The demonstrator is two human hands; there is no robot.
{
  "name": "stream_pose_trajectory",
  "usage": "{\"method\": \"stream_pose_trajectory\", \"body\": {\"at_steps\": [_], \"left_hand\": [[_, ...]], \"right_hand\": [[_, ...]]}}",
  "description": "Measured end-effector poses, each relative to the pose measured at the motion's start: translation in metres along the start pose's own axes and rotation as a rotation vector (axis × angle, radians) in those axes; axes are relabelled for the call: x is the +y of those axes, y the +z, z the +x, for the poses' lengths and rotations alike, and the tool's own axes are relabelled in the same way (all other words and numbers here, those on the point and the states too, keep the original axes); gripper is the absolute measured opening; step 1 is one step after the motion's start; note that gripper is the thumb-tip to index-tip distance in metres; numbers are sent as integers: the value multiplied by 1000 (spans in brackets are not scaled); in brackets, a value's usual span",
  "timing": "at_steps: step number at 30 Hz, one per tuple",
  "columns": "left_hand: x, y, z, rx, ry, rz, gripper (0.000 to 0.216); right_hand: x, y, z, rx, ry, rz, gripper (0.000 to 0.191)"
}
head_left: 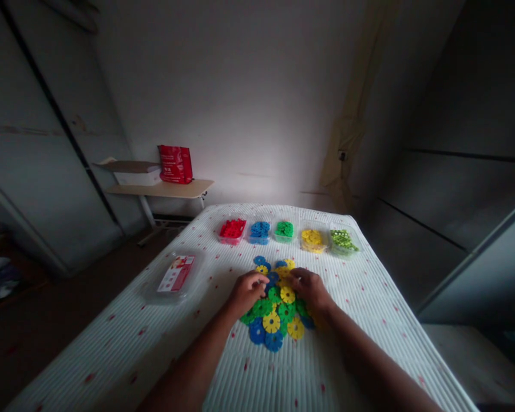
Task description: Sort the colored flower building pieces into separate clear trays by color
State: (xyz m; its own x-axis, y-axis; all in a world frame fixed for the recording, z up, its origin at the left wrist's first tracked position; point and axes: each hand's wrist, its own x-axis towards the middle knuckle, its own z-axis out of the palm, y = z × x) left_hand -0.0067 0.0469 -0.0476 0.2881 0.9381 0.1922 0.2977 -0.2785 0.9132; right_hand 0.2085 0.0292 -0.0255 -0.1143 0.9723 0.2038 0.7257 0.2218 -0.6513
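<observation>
Flat plastic discs [274, 295] in a loose pile, ctr of frame, just below mid-height. Overlap a lot, mostly lie flat, some propped on others. Round, w/ notches cut all round the rim & a small ctr hole visible on some. Three colours, mixed: yellow discs [288, 294] from upper edge of pile down to btm R; green discs [287, 312] mainly across lower mid; blue discs [273, 341] at btm L, plus a few nr top. Exact no. unclear, partly hidden.
</observation>
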Motion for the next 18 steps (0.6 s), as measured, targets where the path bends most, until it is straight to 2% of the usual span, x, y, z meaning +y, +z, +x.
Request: {"method": "stream_pose_trajectory", "body": {"at_steps": [3,6,10,12,15,18], "left_hand": [[0,-4,0,91,17,-14,19],[-1,-12,1,170,26,-8,17],[-4,-18,2,197,21,8,16],[0,-18,3,204,62,57,16],[21,-21,-1,231,230,161,17],[59,-27,-20,325,505,235,19]], "right_hand": [[-5,-2,-1,61,-67,213,36],[1,-14,-3,147,-100,195,32],[25,-31,-3,209,31,155,33],[38,-35,-2,253,121,163,33],[51,-35,-1,312,217,194,32],[52,-32,0,302,182,164,31]]}}
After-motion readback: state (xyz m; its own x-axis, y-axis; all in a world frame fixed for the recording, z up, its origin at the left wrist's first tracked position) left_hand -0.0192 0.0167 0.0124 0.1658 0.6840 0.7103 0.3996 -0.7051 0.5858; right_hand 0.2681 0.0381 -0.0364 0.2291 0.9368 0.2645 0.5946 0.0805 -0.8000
